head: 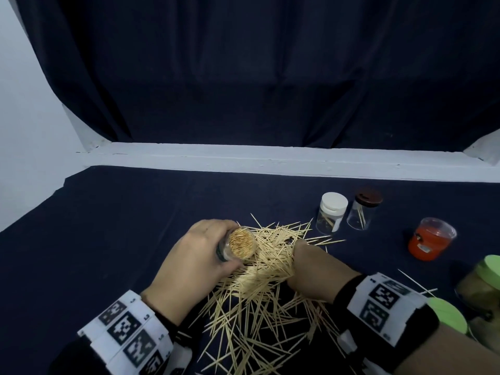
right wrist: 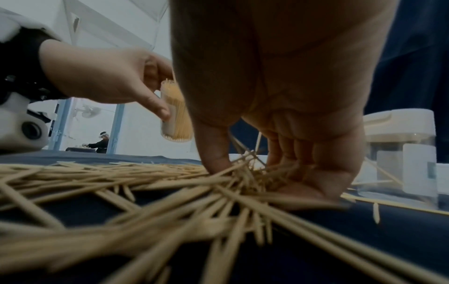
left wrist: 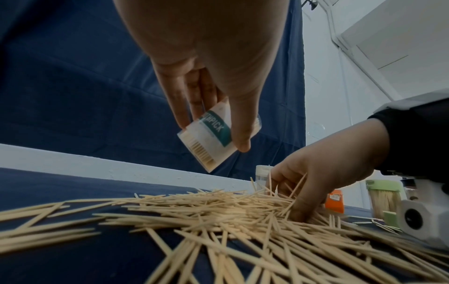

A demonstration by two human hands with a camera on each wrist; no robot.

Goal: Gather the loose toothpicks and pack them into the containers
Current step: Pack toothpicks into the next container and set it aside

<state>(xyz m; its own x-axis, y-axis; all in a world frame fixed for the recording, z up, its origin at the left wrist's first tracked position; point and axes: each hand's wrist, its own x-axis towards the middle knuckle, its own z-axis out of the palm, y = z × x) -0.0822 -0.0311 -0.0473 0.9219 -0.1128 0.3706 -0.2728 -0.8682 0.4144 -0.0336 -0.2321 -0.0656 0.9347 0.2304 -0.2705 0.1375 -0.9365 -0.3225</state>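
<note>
A big heap of loose wooden toothpicks [head: 259,288] [left wrist: 218,215] [right wrist: 121,184] lies on the dark blue cloth [head: 113,234]. My left hand [head: 194,255] [left wrist: 213,80] [right wrist: 107,76] grips a clear open container [head: 239,246] [left wrist: 213,138] [right wrist: 175,113] packed full of toothpicks, lifted and tilted above the heap. My right hand [head: 313,263] [left wrist: 316,178] [right wrist: 279,146] is down in the heap, thumb and fingers closing round a bunch of toothpicks.
A white-lidded jar [head: 331,216] [right wrist: 403,153] and a brown-lidded jar [head: 364,212] stand behind the heap at right. An orange container [head: 430,242] [left wrist: 335,201] and green-lidded containers [head: 481,288] [left wrist: 383,198] stand further right. A white ledge [head: 270,161] runs along the table's far edge.
</note>
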